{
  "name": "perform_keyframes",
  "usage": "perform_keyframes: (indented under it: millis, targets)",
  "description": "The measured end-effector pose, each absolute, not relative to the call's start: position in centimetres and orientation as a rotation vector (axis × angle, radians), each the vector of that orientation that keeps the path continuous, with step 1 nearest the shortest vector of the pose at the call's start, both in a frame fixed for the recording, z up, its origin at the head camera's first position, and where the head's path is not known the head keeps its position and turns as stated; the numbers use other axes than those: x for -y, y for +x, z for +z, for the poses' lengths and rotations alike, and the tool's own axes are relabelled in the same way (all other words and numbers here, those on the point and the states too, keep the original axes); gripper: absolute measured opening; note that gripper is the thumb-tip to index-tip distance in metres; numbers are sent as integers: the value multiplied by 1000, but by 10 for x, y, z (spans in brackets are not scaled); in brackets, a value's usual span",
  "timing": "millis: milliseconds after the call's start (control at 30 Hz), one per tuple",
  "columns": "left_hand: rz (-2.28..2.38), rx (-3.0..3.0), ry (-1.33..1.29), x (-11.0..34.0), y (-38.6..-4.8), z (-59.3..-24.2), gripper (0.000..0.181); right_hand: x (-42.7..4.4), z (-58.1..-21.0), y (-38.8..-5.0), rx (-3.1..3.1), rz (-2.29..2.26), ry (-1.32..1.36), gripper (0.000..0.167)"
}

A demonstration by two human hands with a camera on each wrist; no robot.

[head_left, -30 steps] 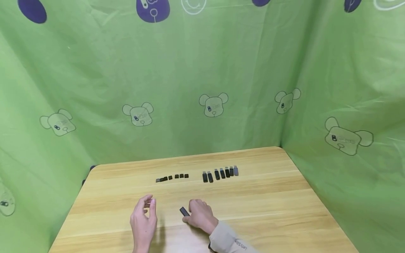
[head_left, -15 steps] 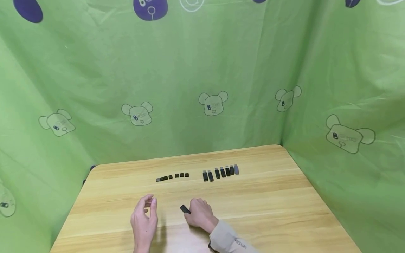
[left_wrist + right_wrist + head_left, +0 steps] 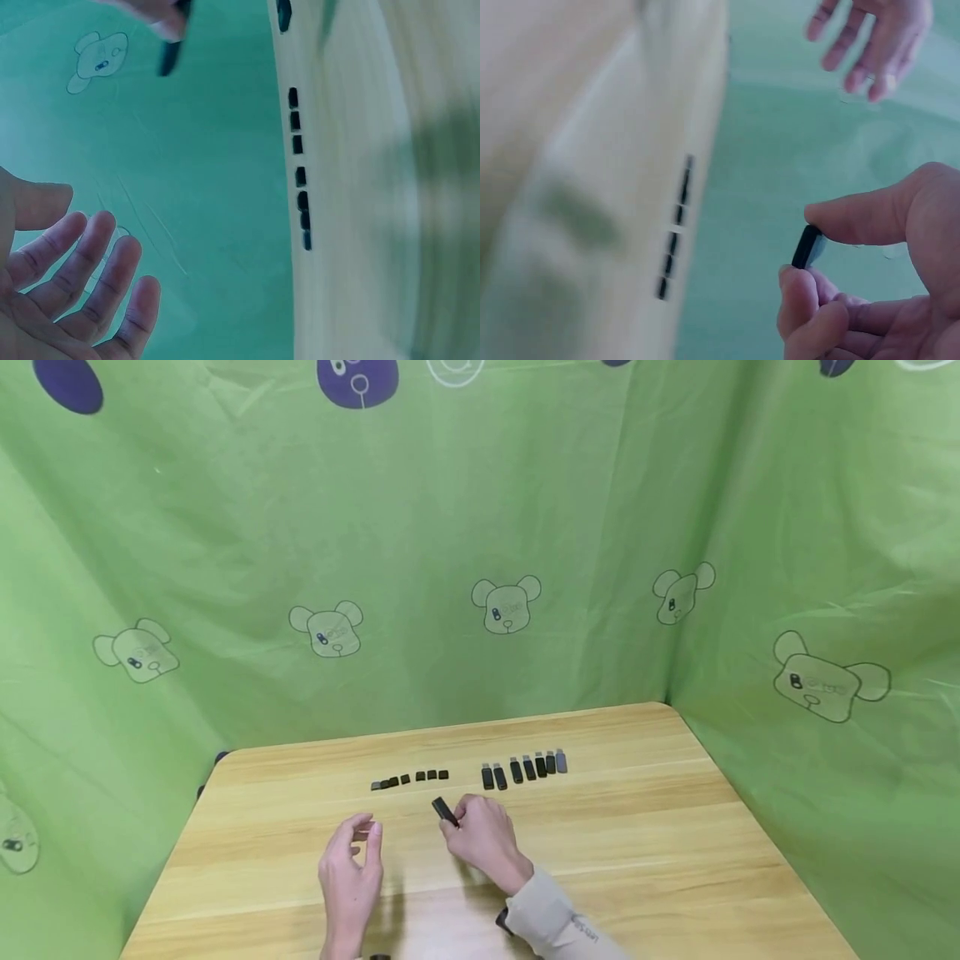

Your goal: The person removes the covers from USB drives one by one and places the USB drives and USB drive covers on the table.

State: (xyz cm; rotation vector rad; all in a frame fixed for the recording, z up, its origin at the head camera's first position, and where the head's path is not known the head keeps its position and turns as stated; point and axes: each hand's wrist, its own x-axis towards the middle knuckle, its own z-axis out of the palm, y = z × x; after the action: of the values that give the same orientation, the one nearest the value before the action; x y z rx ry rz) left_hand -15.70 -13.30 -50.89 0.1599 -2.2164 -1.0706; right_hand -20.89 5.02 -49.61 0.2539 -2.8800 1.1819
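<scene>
My right hand (image 3: 483,837) pinches a black USB flash drive (image 3: 444,811) between thumb and fingers, raised over the table; in the right wrist view the drive (image 3: 808,247) shows end-on. My left hand (image 3: 352,872) hovers to its left, fingers loosely bent, with nothing in it; the left wrist view shows the same hand (image 3: 82,285) palm side. Beyond the hands, several small black caps (image 3: 405,779) lie in a row. To their right is a row of several USB flash drives (image 3: 516,770) with metal plugs pointing away; most are black, the rightmost greyish.
The wooden table (image 3: 637,827) has a rounded far right corner. A green curtain (image 3: 420,535) printed with bear faces encloses its back and sides.
Off the table, my right hand has lifted the drive and carried it slightly forward. My left hand has shifted a little to the right. Both rows stay put.
</scene>
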Motion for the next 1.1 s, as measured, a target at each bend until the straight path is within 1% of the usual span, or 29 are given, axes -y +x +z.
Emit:
perform_keyframes:
  millis: [300,633,867,967,1100]
  targets:
    - [-1055,2169,10,118,-165,-494,11,-61,-462,-203,2692,1092,251,20]
    - [-1027,2097,-184,98,-175,-477,6,-64,-445,-192,2562,1037,283,21]
    - [-1130,2124,-218,85,-177,-466,1,-63,-437,-178,2452,1024,352,20]
    - [-1198,2162,-226,80,-177,-461,9,-62,-435,-175,2386,985,400,20]
    - [-1242,2196,-242,76,-178,-456,12,-61,-435,-172,2328,883,458,19]
